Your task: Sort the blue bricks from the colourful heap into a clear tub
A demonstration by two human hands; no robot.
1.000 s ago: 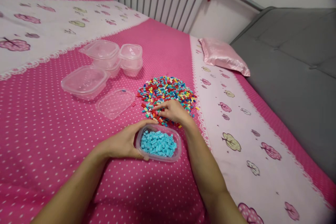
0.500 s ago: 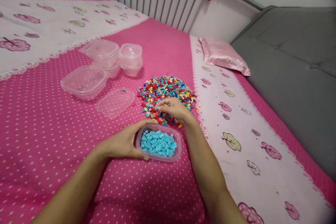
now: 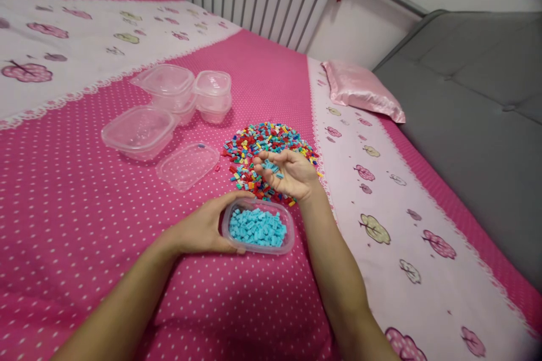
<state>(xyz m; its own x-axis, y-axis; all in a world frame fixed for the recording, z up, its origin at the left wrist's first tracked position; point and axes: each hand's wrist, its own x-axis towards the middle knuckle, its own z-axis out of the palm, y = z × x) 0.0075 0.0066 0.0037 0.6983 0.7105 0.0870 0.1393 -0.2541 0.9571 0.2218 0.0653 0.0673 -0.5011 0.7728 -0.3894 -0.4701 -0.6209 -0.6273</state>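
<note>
In the head view, a clear plastic container (image 3: 259, 249) is grasped at its left end by the left hand (image 3: 207, 227), with the thumb laid along the far rim and the fingers wrapped around the near side. It is partly filled with light-blue bricks (image 3: 258, 228), all of about 1 colour. Just beyond the container, a mixed pile (image 3: 273, 135) of red, yellow, blue, green and white bricks is spread on the pink dotted bedcover (image 3: 254, 310).

The right hand (image 3: 288, 172) is held over the near part of the pile, beyond the container and a little to its right. Its palm is turned up and its fingers are loosely curled, and several loose blue pieces (image 3: 271, 167) are cradled in them. The 2 hands are kept apart, with the container nearer to the body than the right hand.

A flat clear lid (image 3: 186, 168) is laid to the left of the pile; a small dark spot near its far edge is too small to be made out. Farther back on the left, other clear containers (image 3: 139, 131) are grouped. A pink pillow (image 3: 364, 90) is set against the grey headboard (image 3: 470, 79).
</note>
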